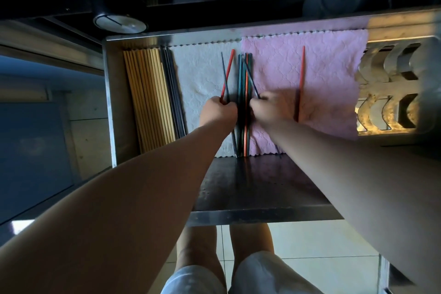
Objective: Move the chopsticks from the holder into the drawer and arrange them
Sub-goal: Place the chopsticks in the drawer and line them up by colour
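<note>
**Drawer:** Sheet-steel drawer (pixel 111 107), pulled open; brushed, dull finish w/ straight walls. The floor is lined w/ two quilted, scallop-edged cloths: white cloth (pixel 198 74) at L, pink cloth (pixel 334 74) at R, edges touching.

**Stored items:** Pale bamboo chopsticks (pixel 148 98) are laid flat in a tight row against the L wall. Thin black chopsticks (pixel 173 93) are packed just beside them. A pressed-metal rack (pixel 391 83) w/ curved slots sits at the R end.

**Task items:** Slim, smooth, straight sticks in red, teal and dark blue. The main bundle (pixel 244 71) lies on the cloth seam, long axis front-to-back, near ends over the cloths' front edge. A lone red chopstick (pixel 302 74) lies on the pink cloth, parallel to the bundle and well apart from it.

**Hands:**
- Left hand (pixel 218 112) is clenched round the near ends of a red chopstick (pixel 230 59) and a dark-blue chopstick (pixel 223 62). The two cross in an X, far tips toward the drawer back, raised off the white cloth.
- Right hand (pixel 267 108) is blurred; its fingers are pinched on a dark chopstick (pixel 253 83), slanted across the bundle, far tip aimed back-left.
</note>
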`<state>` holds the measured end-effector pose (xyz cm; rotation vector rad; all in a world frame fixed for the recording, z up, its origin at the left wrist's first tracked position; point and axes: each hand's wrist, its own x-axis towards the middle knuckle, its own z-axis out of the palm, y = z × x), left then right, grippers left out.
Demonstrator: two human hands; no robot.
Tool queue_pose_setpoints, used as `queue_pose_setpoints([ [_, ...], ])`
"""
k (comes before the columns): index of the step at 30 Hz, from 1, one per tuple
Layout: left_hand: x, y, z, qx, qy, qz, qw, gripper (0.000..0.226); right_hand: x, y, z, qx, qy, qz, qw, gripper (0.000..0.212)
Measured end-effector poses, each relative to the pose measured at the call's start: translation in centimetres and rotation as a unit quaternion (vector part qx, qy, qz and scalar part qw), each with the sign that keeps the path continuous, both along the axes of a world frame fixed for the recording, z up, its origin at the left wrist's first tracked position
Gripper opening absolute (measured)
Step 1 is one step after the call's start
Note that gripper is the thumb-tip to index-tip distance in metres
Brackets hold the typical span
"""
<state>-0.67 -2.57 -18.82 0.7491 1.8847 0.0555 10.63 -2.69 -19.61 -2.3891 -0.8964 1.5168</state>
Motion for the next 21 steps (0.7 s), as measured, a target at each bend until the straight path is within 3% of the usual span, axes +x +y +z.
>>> queue_pose_setpoints([
  [5,-1.3,-0.4,0.1,0.019,0.018,0.032,0.999,0.012,-1.7,-0.1,-1.0,0.035,-0.036,0.036,0.998,0.003],
  [15,-2.5,-1.6,0.1,0.033,0.030,0.039,0.998,0.026,-3.7,0.1,-0.4,0.066,-0.188,0.218,0.955,0.036],
  [21,-2.6,-1.3,0.5,0.037,0.025,0.066,0.997,0.022,-3.9,1.3,-0.1,0.029,-0.158,0.140,0.977,0.029],
])
